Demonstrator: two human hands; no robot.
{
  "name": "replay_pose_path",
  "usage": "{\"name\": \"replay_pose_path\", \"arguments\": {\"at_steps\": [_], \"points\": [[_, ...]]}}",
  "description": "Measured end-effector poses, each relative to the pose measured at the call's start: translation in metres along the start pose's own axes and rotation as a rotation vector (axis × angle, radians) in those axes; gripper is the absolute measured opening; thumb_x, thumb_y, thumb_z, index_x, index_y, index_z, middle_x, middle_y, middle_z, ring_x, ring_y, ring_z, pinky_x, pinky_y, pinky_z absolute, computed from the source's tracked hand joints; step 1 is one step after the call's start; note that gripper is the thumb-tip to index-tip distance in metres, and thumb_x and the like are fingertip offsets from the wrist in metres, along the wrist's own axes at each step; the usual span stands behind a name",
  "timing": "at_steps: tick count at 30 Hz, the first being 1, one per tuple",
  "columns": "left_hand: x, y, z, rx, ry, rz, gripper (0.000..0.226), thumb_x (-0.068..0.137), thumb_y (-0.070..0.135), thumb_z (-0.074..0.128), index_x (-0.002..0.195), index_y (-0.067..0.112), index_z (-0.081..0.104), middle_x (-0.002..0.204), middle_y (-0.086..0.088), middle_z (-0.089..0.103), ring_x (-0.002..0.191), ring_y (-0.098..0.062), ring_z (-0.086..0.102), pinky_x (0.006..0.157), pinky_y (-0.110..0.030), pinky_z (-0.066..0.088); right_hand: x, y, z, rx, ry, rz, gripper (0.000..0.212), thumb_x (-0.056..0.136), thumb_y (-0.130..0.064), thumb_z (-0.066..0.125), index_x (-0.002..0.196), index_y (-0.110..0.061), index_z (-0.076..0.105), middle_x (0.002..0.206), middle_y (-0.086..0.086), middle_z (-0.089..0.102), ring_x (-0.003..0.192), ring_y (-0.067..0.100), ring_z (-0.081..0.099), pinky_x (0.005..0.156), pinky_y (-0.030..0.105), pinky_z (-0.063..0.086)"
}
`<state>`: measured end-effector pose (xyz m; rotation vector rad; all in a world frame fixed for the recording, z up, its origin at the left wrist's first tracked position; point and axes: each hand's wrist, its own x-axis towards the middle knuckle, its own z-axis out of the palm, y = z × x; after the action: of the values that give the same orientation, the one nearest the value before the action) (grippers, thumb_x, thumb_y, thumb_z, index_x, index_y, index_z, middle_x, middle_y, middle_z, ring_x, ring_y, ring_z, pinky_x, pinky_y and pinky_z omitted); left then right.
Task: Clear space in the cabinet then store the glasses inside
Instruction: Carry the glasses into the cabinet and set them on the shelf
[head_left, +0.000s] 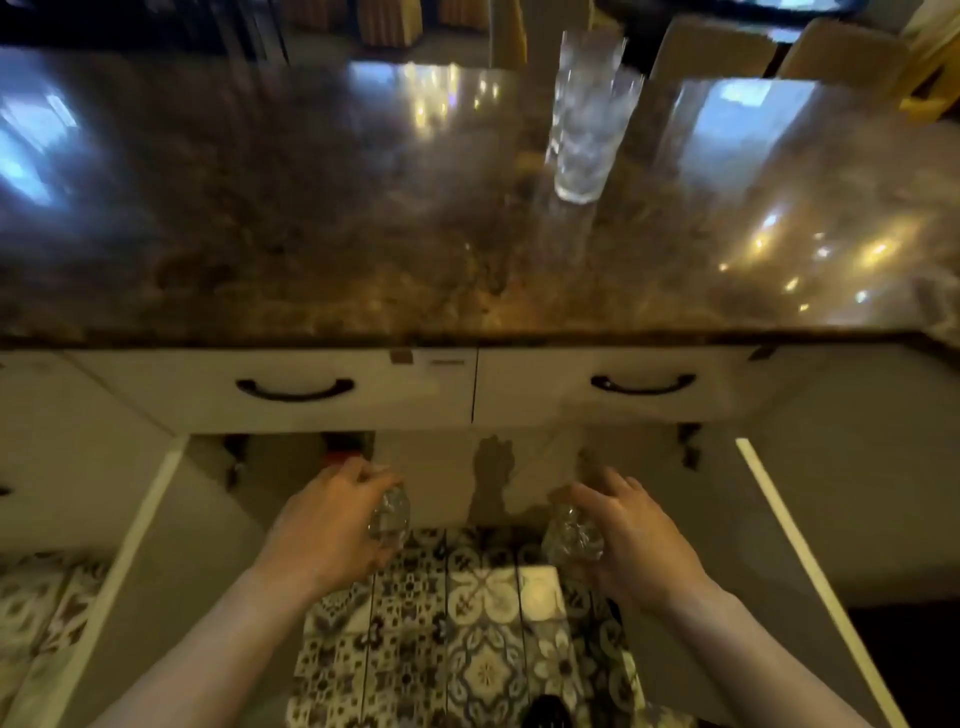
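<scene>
Left hand (332, 525) grips a clear cut-pattern glass (389, 519), fingers wrapped over its top. Right hand (631, 545) grips a second glass (571, 535) of the same faceted type. Both glasses are held low, in front of the open cabinet (431, 467) beneath the worktop (311, 234) and above the patterned floor tiles (483, 623).

Both cabinet doors stand open: left door (130, 545), right door (810, 545), pale with light edges. Dark hinges (690, 447) show at the frame. A red and dark object (345, 447) sits inside the cabinet at left; it is too blurred to identify. The rest of the cabinet interior is hidden from this view.

Above the opening are two pale drawers (467, 389), each with a curved black handle (294, 389).

The worktop is polished brown speckled stone with strong reflections. Tall clear glasses (587, 119), apparently more than one, stand close together near its far edge, right of centre; blur prevents a count.
</scene>
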<state>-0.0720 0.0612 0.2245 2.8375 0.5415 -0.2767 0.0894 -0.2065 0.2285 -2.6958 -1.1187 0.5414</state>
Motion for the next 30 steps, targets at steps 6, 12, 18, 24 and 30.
{"name": "replay_pose_path", "arguments": {"at_steps": [6,12,18,24,30], "points": [[0.038,-0.004,0.106,-0.018,-0.064,-0.060,0.079,0.070,0.055,0.082,0.139,0.042,0.046,0.137,0.004,0.051,0.120,-0.023,0.054,0.091,-0.040,0.054,0.029,0.062,0.113,0.017,-0.036,0.074,0.072,0.082,-0.040,0.080,0.142,-0.040,0.041,0.141,0.002,0.038,0.132,0.031,0.038,0.094,0.041,0.052],[0.079,-0.002,0.208,-0.119,-0.121,-0.164,0.072,0.071,0.057,0.078,0.135,0.035,0.055,0.130,0.000,0.056,0.112,-0.026,0.058,0.088,-0.040,0.051,0.059,0.108,0.215,0.039,-0.085,0.059,0.074,0.081,-0.038,0.081,0.144,-0.041,0.042,0.143,-0.001,0.036,0.131,0.027,0.035,0.090,0.041,0.055],[0.124,-0.028,0.313,-0.094,-0.082,-0.131,0.075,0.070,0.046,0.087,0.135,0.025,0.057,0.124,-0.009,0.059,0.106,-0.031,0.058,0.084,-0.043,0.053,0.103,0.127,0.318,0.036,-0.104,0.032,0.074,0.077,-0.039,0.084,0.140,-0.039,0.044,0.132,-0.001,0.038,0.123,0.025,0.040,0.081,0.036,0.055],[0.197,-0.093,0.431,-0.088,-0.137,-0.124,0.060,0.078,0.051,0.079,0.127,0.023,0.058,0.116,-0.004,0.063,0.094,-0.021,0.060,0.078,-0.033,0.049,0.174,0.118,0.437,0.042,-0.069,0.025,0.076,0.079,-0.041,0.081,0.144,-0.038,0.041,0.141,0.002,0.040,0.129,0.026,0.037,0.096,0.037,0.050],[0.273,-0.146,0.513,-0.009,-0.037,-0.099,0.081,0.066,0.058,0.082,0.135,0.041,0.046,0.130,-0.005,0.058,0.109,-0.026,0.061,0.083,-0.039,0.055,0.250,0.109,0.524,0.123,-0.002,-0.063,0.061,0.083,-0.032,0.074,0.138,-0.040,0.050,0.142,-0.002,0.043,0.120,0.026,0.055,0.090,0.036,0.053]]}}
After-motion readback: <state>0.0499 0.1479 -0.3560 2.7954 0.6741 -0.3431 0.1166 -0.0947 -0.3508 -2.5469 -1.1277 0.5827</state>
